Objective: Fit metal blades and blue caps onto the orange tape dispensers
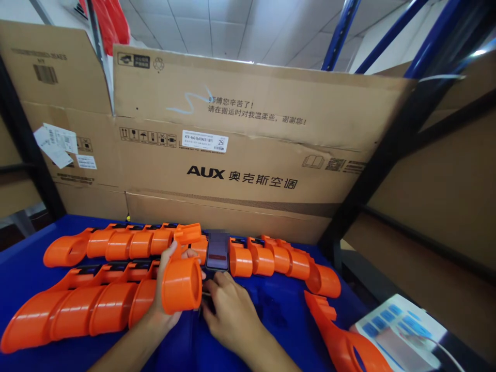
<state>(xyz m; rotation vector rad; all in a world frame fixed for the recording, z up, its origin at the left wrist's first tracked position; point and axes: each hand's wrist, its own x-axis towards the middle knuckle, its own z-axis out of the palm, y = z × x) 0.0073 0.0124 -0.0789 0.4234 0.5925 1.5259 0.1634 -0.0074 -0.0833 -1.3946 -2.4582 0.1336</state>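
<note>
My left hand (160, 292) is wrapped round an orange plastic piece (180, 287), its wide ring end toward me and its narrower end pointing up and away. Close beside it, my right hand (231, 310) has its fingers curled and pressed together near the ring's right side. Whatever those fingertips hold is mostly hidden. Just beyond the hands a dark phone-like device (217, 251) lies on the blue surface. Similar orange pieces with black parts on top form a near-left row (112, 307), a far-left row (118, 244) and a right row (281, 258).
A blue sheet (271, 315) covers the tabletop. Behind it stands a cardboard wall (244, 160), with a black post (372, 170) on the right. Loose orange pieces (344, 341) lie at front right, beside a white device with blue keys (401, 323) and a cable.
</note>
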